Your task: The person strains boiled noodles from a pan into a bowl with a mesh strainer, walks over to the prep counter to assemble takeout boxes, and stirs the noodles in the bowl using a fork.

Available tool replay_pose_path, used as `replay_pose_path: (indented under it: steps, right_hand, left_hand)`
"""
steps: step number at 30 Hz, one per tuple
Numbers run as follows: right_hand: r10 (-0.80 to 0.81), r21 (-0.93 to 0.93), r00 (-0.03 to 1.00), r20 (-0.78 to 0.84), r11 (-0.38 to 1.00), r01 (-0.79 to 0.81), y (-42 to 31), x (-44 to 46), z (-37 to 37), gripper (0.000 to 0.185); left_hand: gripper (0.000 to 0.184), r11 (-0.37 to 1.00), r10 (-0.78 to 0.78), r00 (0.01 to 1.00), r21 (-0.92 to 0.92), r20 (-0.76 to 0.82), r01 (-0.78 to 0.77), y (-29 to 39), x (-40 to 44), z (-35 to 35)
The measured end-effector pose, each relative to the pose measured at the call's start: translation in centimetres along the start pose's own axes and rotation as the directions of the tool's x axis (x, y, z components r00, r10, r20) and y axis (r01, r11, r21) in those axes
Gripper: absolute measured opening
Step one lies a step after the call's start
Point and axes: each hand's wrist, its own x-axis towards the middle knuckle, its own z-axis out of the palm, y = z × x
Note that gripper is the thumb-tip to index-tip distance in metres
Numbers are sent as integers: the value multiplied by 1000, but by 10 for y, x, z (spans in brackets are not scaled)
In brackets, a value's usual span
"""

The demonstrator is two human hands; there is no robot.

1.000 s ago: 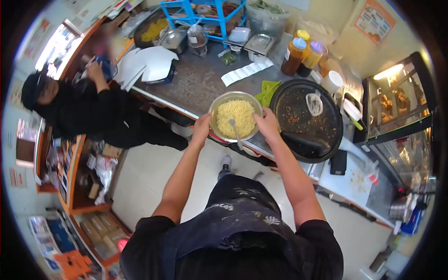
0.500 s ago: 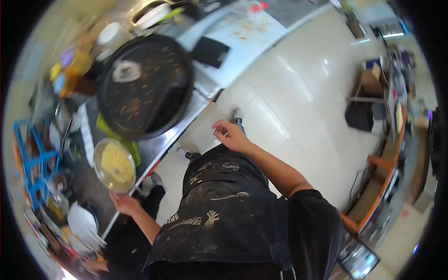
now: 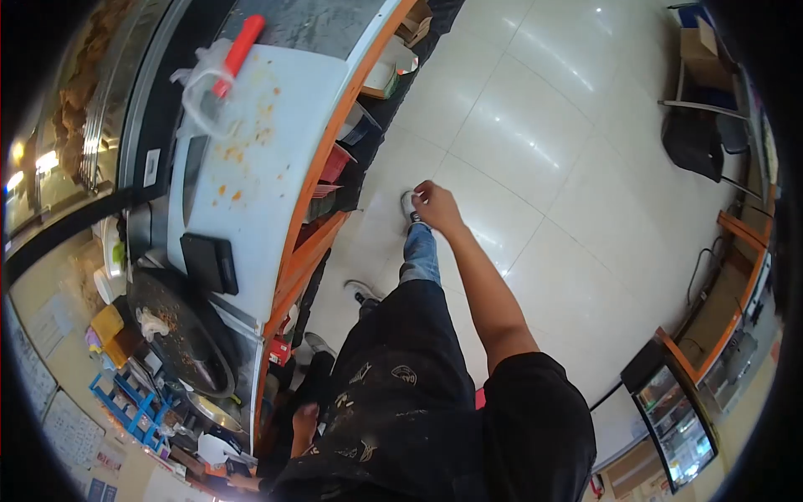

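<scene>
My right hand (image 3: 437, 207) hangs in mid-air over the floor, fingers loosely bent, with nothing visible in it. Low beside my black apron (image 3: 389, 360) is my left hand (image 3: 304, 425), partly seen, its fingers not clear; it is apart from the counter. A large round black pan (image 3: 188, 343) with crumbs and a crumpled whitish scrap stands on the counter to the left. Below the pan, the metal bowl (image 3: 219, 412) shows only in part. A black flat box-like object (image 3: 209, 263) lies at the near end of a white cutting board (image 3: 288, 159).
Food scraps and a red-handled tool (image 3: 241, 50) in clear plastic lie on the board. Shelves with boxes (image 3: 336, 163) sit under the counter edge. A blue rack (image 3: 125, 410) stands beyond the pan. Another person's hand (image 3: 242, 483) is at lower left. Tiled floor (image 3: 535, 151) extends right.
My left hand has come away from the metal bowl of yellow food to my side. The view has moved along the counter, bringing the cutting board closer. My right hand's fingers have curled a little.
</scene>
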Motion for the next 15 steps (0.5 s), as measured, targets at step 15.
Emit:
replay_pose_path:
  steps: [15]
  right_hand:
    - [-356, -393, 932, -72, 869, 301, -21, 214, -51, 31]
  left_hand:
    - [25, 493, 706, 692, 599, 149, -631, 236, -70, 239]
